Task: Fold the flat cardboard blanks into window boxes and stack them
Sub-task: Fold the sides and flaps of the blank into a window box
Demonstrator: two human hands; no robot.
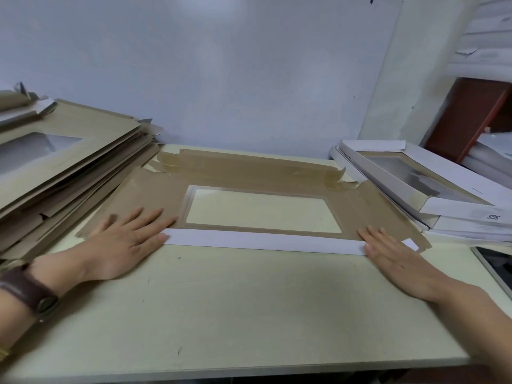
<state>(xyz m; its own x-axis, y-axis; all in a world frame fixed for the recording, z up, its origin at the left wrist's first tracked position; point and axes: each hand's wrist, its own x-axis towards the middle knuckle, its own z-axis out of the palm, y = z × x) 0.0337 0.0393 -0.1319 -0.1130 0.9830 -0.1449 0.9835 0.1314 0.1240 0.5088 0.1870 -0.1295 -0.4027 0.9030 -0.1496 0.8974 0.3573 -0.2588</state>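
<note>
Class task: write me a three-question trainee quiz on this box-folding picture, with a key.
1. True or false: the left hand and right hand both lie flat, fingers straight, on the blank.
2. The folded white flap runs along the blank's: A) far edge, B) near edge, C) left edge.
3. Fill in: the folded boxes are stacked on the person's ____ side.
Key: 1 true; 2 B; 3 right.
</note>
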